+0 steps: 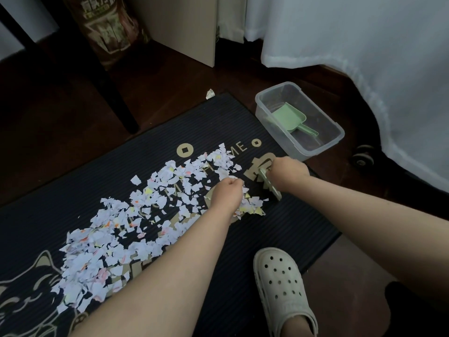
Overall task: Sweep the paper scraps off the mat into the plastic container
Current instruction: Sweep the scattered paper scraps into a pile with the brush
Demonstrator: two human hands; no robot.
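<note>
On the mat: a dark ribbed mat point(279, 222) with gold lettering and a cat drawing lies on a dark wooden floor point(60, 113).
Right hand: the right hand point(288, 172) is closed around a small pale-green tool point(269, 184), seemingly a little brush or scraper, which slants down toward the mat; what kind of tool it is cannot be told for sure.
Left hand: the left hand point(227, 193), just left of the gripped tool, is curled into a loose fist over the scraps; whether it pinches any paper cannot be told.
Paper scraps: the paper scraps point(116, 229) spread in a broad band from under the left hand away to the left and toward the person, mostly white with yellow, orange and pink bits.
Stray scrap: one scrap point(210, 93) lies off the mat, well beyond both hands.
Plastic container: the clear plastic container point(337, 139) stands on the floor just beyond the right hand, beside the mat's edge.
Scoop: a green scoop point(290, 117) rests inside the container.
Foot: a perforated cream clog point(281, 288) stands below the right forearm, partly on the mat.
</note>
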